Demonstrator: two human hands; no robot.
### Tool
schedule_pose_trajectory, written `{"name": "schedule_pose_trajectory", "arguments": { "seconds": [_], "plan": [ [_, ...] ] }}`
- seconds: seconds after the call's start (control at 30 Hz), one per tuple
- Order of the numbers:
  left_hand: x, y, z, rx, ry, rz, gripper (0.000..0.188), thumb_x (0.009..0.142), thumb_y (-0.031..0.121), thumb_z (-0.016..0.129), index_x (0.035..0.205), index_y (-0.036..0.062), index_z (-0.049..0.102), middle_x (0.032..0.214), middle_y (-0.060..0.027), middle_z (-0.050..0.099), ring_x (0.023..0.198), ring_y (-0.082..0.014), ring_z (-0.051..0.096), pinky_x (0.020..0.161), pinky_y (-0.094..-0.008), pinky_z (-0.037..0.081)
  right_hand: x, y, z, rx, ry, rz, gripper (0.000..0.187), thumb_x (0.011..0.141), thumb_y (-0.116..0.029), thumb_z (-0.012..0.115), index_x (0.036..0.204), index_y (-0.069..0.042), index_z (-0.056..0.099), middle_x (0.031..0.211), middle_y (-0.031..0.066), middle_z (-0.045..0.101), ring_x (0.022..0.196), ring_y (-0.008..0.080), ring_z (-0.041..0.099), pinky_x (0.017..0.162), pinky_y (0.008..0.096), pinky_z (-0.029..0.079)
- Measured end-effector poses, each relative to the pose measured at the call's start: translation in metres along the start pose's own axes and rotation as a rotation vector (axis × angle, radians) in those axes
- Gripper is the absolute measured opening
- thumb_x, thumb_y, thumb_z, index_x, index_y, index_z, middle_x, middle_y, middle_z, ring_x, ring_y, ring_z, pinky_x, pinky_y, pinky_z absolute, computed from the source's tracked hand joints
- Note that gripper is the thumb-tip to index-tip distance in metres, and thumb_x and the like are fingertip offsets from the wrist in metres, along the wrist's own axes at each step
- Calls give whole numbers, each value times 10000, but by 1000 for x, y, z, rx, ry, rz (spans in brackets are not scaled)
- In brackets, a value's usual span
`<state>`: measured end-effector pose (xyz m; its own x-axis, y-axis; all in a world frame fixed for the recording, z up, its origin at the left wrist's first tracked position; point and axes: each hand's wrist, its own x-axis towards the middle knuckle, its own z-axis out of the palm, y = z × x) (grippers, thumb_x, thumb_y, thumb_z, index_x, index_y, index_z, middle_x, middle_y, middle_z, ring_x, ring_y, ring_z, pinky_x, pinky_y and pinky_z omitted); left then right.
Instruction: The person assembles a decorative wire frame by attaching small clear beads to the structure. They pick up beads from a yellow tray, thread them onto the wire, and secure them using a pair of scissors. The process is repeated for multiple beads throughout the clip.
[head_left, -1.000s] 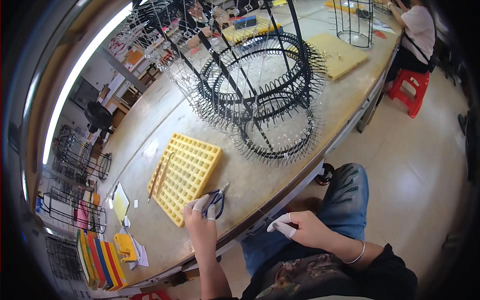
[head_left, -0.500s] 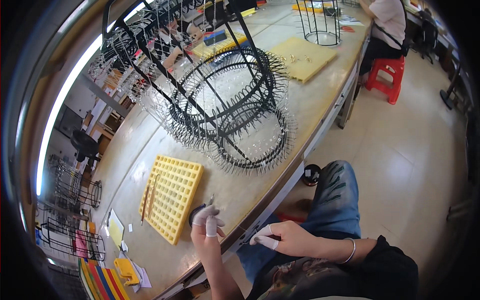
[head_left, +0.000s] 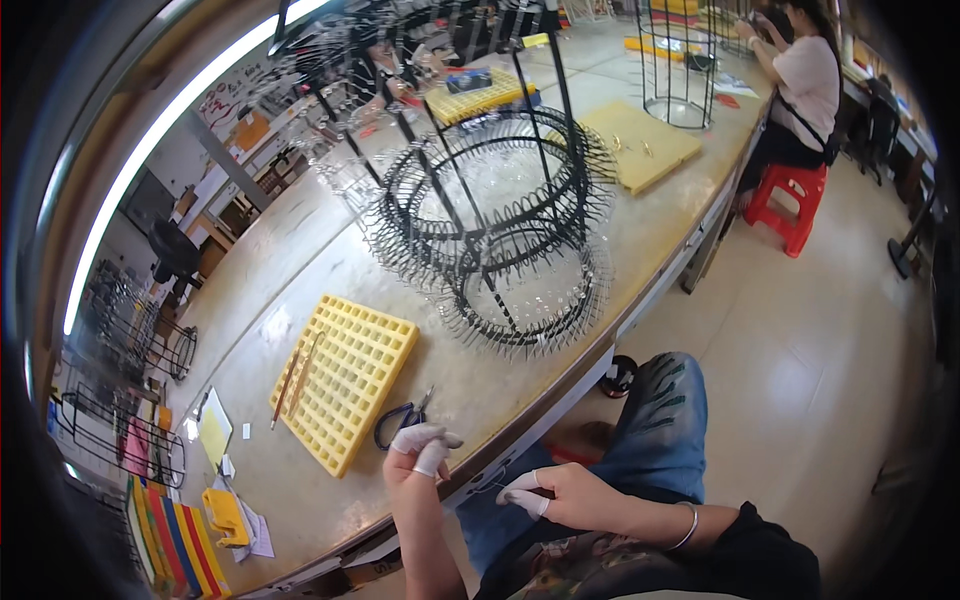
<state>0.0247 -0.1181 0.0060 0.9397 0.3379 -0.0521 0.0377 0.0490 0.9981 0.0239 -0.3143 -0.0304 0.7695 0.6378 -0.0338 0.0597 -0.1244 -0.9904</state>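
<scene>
My left hand [head_left: 418,470] is at the table's near edge, with white covers on its fingertips. Its thumb and finger are pinched together. My right hand [head_left: 565,496] is over my lap, its covered fingertips pressed together too. A thin, faint strand seems to show by the right fingertips, too fine to name. Just beyond my left hand lies a small pair of dark-blue-handled scissors or pliers [head_left: 396,425]; I cannot tell which. Past it sits a yellow grid tray [head_left: 372,365] with square pits and a thin brown stick [head_left: 291,385] lying on it.
A black wire rack [head_left: 470,236] with coiled rings and hanging chains stands on the table [head_left: 300,290]. Beyond are a yellow pad [head_left: 655,160] and another wire frame [head_left: 677,122]. A person sits on a red stool [head_left: 790,205]. At left are a yellow dispenser [head_left: 226,517] and coloured folders [head_left: 175,530].
The view has shifted, so more of the far table shows. My hands stay close together and pinched. The dark-handled tool by my left hand is now more fully in sight.
</scene>
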Motion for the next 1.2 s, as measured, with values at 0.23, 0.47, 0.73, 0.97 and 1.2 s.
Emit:
{"name": "schedule_pose_trajectory", "arguments": {
  "seconds": [0.23,0.47,0.73,0.97,1.2],
  "plan": [
    [17,-15,-9,-474,176,-160,287,891,52,541,1177,25,522,986,-83,635,846,-139,612,450,-189,354,2,1,-3,82,-79,286,211,922,-187,550,1076,-104,668,793,12,653,605,60,523,578,209,457],
    [20,-48,-39,-1400,-275,-547,239,894,92,554,1132,74,538,991,-67,605,864,-158,604,511,-206,422,2,30,6,-44,-88,306,202,911,-130,554,1075,-92,666,831,30,676,655,61,564,595,206,479],
    [33,-52,11,-1086,-122,-99,186,899,72,513,1085,82,508,937,-74,580,858,-181,591,732,-346,527,17,24,-3,-194,-190,391,221,897,-105,548,1087,-72,655,883,34,689,700,73,602,662,227,507],
    [39,-60,28,23,-17,454,138,860,16,521,980,48,581,932,-103,615,832,-229,567,803,-331,417,26,27,-35,-689,300,-118,152,777,-78,629,925,-85,664,857,69,616,796,190,584,694,294,481],
    [48,-64,39,294,-55,685,232,764,-13,584,980,66,610,871,-105,595,826,-301,534,749,-392,385,42,-60,-139,-1147,1133,-547,296,773,-53,601,1067,-75,577,1170,161,510,1018,251,505,767,337,447]
  ]
}}
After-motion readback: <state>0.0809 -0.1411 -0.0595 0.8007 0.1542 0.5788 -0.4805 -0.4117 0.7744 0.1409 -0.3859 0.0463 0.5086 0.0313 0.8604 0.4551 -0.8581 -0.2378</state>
